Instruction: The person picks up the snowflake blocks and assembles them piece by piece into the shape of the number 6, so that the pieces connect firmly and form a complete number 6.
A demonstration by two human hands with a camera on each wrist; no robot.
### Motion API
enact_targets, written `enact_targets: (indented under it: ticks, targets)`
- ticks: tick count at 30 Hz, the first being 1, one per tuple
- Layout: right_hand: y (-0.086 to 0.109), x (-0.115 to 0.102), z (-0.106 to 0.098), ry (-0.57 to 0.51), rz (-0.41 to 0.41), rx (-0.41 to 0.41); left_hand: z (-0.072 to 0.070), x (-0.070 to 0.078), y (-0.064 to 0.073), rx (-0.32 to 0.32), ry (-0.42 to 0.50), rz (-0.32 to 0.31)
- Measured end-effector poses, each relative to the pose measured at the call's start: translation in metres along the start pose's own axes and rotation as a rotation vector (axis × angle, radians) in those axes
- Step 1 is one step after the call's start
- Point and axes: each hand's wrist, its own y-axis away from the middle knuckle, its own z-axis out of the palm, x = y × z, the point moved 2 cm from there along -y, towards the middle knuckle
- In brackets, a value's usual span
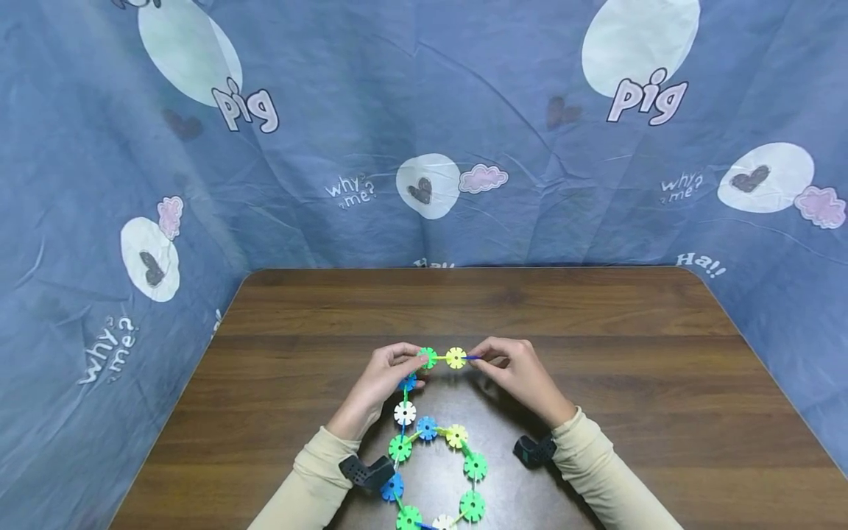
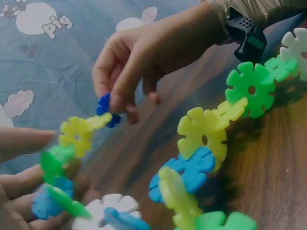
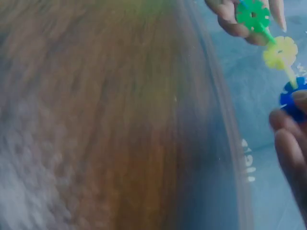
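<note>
Notched plastic snowflake discs are slotted together in a chain on the table. At its far end, my right hand (image 1: 520,372) pinches a dark blue disc (image 2: 103,109) between thumb and fingers. This disc joins a yellow disc (image 1: 456,358) through a small yellow connecting disc. My left hand (image 1: 379,377) grips the green disc (image 1: 429,357) on the other side of the yellow one, its fingers partly covering a blue disc (image 1: 409,382) below. From there the chain runs down through a white disc (image 1: 405,413) to a ring of green, blue, yellow and white discs.
The ring's near side, with a green disc (image 1: 408,517), reaches the bottom of the head view. A brown wooden table (image 1: 596,302) lies beneath, with a blue printed cloth (image 1: 318,88) behind and beside it. Black wrist cameras (image 1: 535,450) sit by both sleeves.
</note>
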Motion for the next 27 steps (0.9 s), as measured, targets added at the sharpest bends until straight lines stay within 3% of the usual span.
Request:
enact_targets:
  ticks: [4, 8, 16, 18, 23, 27]
  targets:
    - [-0.001, 0.003, 0.0, 0.03, 0.055, -0.066, -0.003, -0.001, -0.001, -0.027, -0.093, 0.035]
    - [-0.001, 0.004, -0.001, 0.056, 0.09, -0.13, -0.003, -0.003, -0.003, -0.03, -0.066, 0.054]
    - [-0.004, -0.006, -0.007, 0.139, 0.118, -0.122, -0.006, -0.012, -0.007, 0.095, 0.043, 0.045]
    - [-0.003, -0.011, -0.007, 0.125, 0.142, -0.19, -0.006, -0.012, -0.007, 0.109, 0.044, 0.042]
    - [0.003, -0.024, 0.004, 0.117, 0.15, -0.493, -0.006, -0.013, -0.007, 0.114, -0.007, 0.069]
    - [0.007, -0.028, 0.012, 0.167, 0.116, -0.587, -0.005, -0.012, -0.008, 0.093, -0.024, 0.086]
